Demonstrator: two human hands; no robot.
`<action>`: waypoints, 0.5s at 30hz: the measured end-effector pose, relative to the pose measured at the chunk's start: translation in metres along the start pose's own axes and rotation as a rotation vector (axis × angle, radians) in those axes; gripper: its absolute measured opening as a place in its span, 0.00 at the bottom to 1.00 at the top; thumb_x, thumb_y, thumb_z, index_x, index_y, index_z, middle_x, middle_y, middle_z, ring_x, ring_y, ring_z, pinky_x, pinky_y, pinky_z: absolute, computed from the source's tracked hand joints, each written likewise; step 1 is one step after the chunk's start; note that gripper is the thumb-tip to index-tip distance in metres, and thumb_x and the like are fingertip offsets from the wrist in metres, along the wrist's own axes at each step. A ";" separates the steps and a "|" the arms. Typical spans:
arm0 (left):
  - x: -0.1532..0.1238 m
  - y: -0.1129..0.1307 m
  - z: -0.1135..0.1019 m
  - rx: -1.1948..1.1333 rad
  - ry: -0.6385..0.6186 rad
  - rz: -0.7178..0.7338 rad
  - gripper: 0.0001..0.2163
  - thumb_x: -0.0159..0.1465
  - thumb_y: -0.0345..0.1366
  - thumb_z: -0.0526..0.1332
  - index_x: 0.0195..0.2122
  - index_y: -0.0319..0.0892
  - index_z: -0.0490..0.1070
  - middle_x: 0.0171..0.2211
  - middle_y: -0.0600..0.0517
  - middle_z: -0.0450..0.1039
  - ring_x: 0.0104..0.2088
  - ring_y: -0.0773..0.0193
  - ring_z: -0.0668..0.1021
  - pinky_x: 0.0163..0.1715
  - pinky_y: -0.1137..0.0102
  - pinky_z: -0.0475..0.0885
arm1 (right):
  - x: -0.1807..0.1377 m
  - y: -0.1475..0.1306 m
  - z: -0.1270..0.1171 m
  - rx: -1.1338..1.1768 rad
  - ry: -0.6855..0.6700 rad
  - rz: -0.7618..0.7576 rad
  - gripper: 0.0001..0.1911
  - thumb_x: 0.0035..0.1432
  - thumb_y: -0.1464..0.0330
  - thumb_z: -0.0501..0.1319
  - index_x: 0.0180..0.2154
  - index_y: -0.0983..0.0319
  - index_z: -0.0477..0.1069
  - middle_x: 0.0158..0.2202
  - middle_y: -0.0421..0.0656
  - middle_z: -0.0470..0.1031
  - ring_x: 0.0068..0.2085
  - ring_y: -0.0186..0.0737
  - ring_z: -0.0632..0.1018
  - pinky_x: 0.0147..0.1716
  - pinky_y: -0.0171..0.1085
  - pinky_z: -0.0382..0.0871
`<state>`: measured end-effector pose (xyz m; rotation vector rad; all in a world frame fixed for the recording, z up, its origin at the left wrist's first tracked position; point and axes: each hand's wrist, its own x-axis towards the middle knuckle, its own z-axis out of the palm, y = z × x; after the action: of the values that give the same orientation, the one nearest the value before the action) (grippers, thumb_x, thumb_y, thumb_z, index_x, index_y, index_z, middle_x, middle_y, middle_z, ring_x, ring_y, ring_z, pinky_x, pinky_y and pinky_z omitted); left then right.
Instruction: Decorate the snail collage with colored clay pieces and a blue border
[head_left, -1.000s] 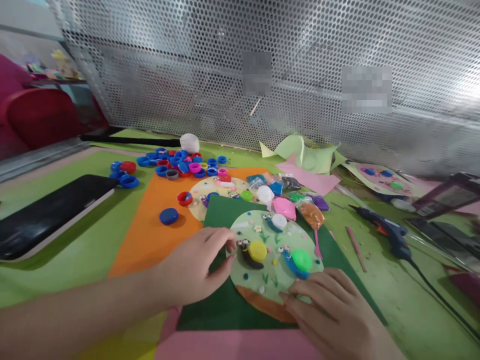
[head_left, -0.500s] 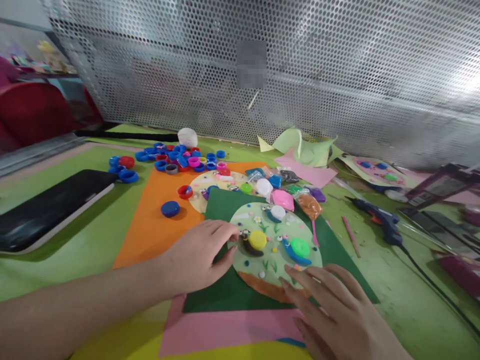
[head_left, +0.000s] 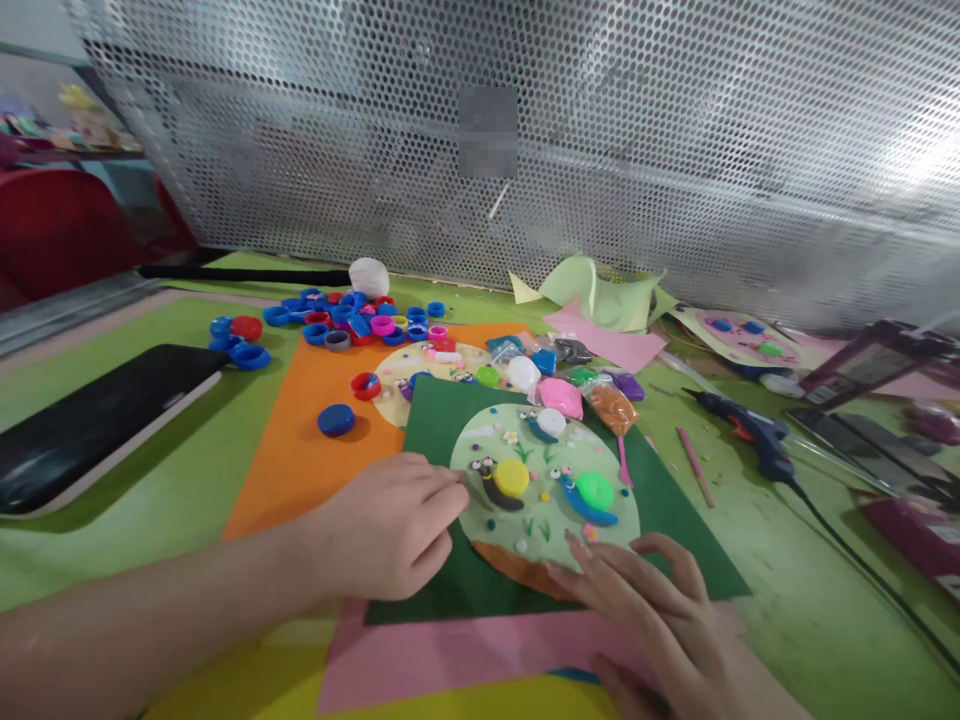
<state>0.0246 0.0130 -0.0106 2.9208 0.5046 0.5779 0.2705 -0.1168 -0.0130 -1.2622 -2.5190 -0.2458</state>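
On a dark green sheet lies a pale green disc with a brown clay strip along its near edge. Three clay snails are on it: one with a yellow shell, one with a bright green shell, one with a white shell. My left hand is closed at the disc's left edge, fingers curled under; anything inside is hidden. My right hand is open, fingers stretched over the disc's lower right edge near a pink flower, holding nothing visible.
Bottle caps pile up at the back left, near a phone. Bagged clay lies behind the disc. To the right are a pink stick and a glue gun with its cord. A perforated metal panel closes the back.
My left hand's thumb and forefinger have drawn together and the fingers have curled in. My right hand has shifted slightly left and down along the disc's edge. The view has shifted a little.
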 end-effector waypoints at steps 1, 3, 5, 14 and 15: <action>0.000 0.000 0.000 0.040 -0.023 0.017 0.12 0.57 0.26 0.47 0.32 0.38 0.70 0.30 0.42 0.75 0.30 0.53 0.77 0.31 0.61 0.70 | 0.000 -0.001 0.001 0.002 -0.007 0.007 0.33 0.56 0.76 0.52 0.62 0.70 0.45 0.49 0.51 0.73 0.48 0.48 0.74 0.44 0.49 0.65; 0.001 0.001 0.000 0.107 -0.057 0.044 0.13 0.58 0.27 0.46 0.31 0.36 0.70 0.29 0.40 0.75 0.30 0.52 0.77 0.29 0.62 0.71 | 0.000 -0.003 0.002 0.001 -0.006 0.011 0.33 0.56 0.76 0.51 0.62 0.72 0.42 0.48 0.52 0.74 0.47 0.48 0.74 0.44 0.49 0.64; 0.002 0.003 -0.001 0.143 -0.080 0.050 0.12 0.57 0.27 0.47 0.31 0.36 0.70 0.28 0.41 0.75 0.30 0.53 0.77 0.29 0.62 0.71 | 0.001 -0.006 0.001 -0.020 0.016 0.002 0.31 0.57 0.76 0.50 0.61 0.72 0.46 0.46 0.51 0.75 0.46 0.47 0.74 0.44 0.49 0.63; 0.003 0.006 0.000 0.181 0.003 0.048 0.12 0.55 0.25 0.48 0.30 0.35 0.71 0.28 0.43 0.75 0.26 0.56 0.76 0.29 0.63 0.72 | -0.003 -0.008 -0.006 -0.173 0.095 -0.018 0.16 0.61 0.75 0.52 0.51 0.69 0.63 0.37 0.44 0.79 0.39 0.41 0.76 0.42 0.45 0.60; 0.003 0.006 0.000 0.181 0.005 0.048 0.12 0.55 0.25 0.48 0.30 0.35 0.71 0.28 0.43 0.75 0.26 0.57 0.76 0.29 0.63 0.72 | -0.004 -0.007 -0.006 -0.187 0.081 -0.024 0.16 0.61 0.75 0.52 0.51 0.69 0.63 0.38 0.45 0.79 0.40 0.41 0.75 0.42 0.45 0.60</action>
<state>0.0288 0.0085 -0.0081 3.1109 0.5142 0.5731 0.2689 -0.1260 -0.0086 -1.2625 -2.4904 -0.5384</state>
